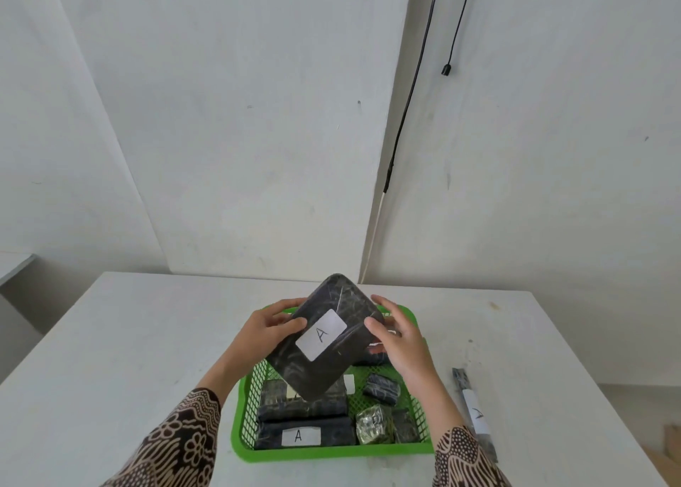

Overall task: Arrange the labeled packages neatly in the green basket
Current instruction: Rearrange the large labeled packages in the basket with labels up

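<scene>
A large flat black package [328, 361] with a white label marked A is held tilted above the green basket [243, 405]. My left hand [265, 330] grips its left edge and my right hand [396, 333] holds its right edge. Inside the basket lie several dark wrapped packages: a long one with an A label [306, 437] along the near wall, another [280, 403] behind it, a small dark one [381, 387] at the right, and a shiny crumpled one [372, 426]. The held package hides the basket's far part.
The basket stands on a white table [129, 339]. A long thin dark package with a white label [473, 411] lies on the table right of the basket. A white wall stands behind, with black cables [409, 92] hanging down.
</scene>
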The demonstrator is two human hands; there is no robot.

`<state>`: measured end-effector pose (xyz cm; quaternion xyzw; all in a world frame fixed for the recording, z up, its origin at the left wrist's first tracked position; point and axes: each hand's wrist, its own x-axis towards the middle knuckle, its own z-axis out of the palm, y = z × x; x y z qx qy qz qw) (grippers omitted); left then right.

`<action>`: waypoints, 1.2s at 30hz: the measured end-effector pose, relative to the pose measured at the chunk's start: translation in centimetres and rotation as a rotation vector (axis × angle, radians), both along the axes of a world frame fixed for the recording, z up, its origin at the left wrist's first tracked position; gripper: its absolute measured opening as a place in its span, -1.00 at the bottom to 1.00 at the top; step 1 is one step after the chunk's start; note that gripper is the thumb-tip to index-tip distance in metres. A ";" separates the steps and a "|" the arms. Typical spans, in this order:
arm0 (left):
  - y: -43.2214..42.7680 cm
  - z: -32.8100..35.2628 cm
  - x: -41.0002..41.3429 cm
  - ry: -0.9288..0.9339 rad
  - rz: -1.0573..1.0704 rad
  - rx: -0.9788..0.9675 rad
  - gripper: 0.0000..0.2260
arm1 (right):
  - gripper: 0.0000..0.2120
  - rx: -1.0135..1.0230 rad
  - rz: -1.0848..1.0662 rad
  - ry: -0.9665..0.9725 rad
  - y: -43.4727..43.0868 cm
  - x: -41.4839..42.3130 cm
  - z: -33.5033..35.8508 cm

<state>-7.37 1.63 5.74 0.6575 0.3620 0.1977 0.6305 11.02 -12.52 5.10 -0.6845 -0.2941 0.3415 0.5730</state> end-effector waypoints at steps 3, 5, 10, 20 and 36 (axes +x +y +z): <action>1.3 -2.0 -0.2 0.126 0.147 0.243 -0.67 | -0.76 -0.038 -0.069 -0.007 0.3 -0.7 -1.0; 2.2 -3.8 -0.7 0.246 0.269 0.348 -0.66 | -0.79 -0.067 -0.135 -0.038 0.7 -1.4 -2.2; 3.0 -7.8 -2.1 0.527 0.282 0.312 -0.58 | -0.82 -0.118 -0.232 -0.073 1.8 -3.9 -5.6; 1.9 -9.2 -3.1 0.490 0.207 0.397 -0.63 | -0.70 -0.300 -0.131 -0.127 3.8 -5.6 -9.1; 1.8 -10.0 -3.6 0.446 0.188 0.420 -0.62 | -0.65 -0.501 0.171 -0.844 5.4 -5.0 -11.5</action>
